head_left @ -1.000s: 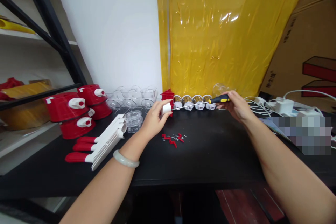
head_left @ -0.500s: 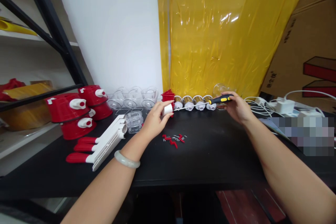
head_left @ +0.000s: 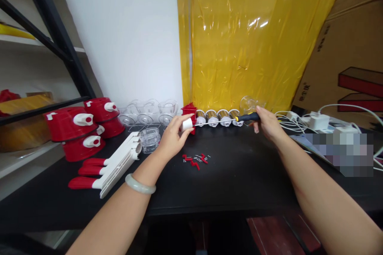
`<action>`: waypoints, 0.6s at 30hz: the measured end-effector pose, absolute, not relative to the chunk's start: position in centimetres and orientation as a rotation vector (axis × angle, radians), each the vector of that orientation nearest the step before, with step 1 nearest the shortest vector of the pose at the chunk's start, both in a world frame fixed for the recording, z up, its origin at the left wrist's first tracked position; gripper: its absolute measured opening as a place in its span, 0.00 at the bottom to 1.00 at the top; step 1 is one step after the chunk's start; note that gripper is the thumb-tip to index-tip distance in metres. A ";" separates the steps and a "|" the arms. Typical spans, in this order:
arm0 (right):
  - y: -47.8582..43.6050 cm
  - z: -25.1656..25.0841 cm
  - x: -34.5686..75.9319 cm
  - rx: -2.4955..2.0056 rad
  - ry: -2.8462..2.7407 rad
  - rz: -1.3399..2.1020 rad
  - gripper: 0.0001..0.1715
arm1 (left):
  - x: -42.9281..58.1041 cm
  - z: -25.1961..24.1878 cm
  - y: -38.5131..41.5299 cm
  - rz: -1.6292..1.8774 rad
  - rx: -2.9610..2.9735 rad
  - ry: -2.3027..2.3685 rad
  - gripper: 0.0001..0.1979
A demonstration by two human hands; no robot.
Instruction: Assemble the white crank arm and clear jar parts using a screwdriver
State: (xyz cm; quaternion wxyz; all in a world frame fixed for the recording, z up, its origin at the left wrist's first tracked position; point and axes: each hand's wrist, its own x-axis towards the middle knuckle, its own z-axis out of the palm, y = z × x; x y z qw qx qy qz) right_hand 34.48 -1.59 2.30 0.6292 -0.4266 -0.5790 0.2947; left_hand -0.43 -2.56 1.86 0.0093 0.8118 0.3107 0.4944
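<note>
My left hand point(head_left: 173, 137) grips a small white cylindrical part point(head_left: 187, 124) between thumb and fingers, above the black table. A long-shafted screwdriver point(head_left: 247, 117) with a black and yellow handle lies level in my right hand point(head_left: 267, 123), which is closed around the handle's end. The shaft points left and its tip meets the right end of the white part; the exact contact is too small to see. Below the hands, several small red cranked pieces point(head_left: 195, 165) lie among thin screws point(head_left: 198, 158) on the table.
Red housings point(head_left: 79, 147) with white knobs are stacked at left, beside white parts with red handles point(head_left: 82, 183). Clear cups point(head_left: 167, 107), a red hopper point(head_left: 189, 108) and grater drums point(head_left: 212, 117) line the back. White chargers and cables point(head_left: 318, 121) lie at right.
The fingers of my right hand have shifted on the screwdriver handle, now around its rear end. The view has moved slightly; the white part and screwdriver tip stay together.
</note>
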 end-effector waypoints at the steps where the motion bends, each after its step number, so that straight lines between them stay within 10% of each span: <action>1: -1.5 2.2 34.4 -1.010 -1.325 0.664 0.28 | -0.4 1.9 -2.5 1.554 2.531 0.967 0.21; 11: -1.2 2.4 34.4 -0.717 -1.171 0.923 0.14 | -0.4 2.0 -2.8 1.497 2.606 0.962 0.21; 18: -1.4 2.5 34.7 -0.837 -1.266 0.813 0.22 | -0.3 2.0 -3.0 1.454 2.630 0.963 0.21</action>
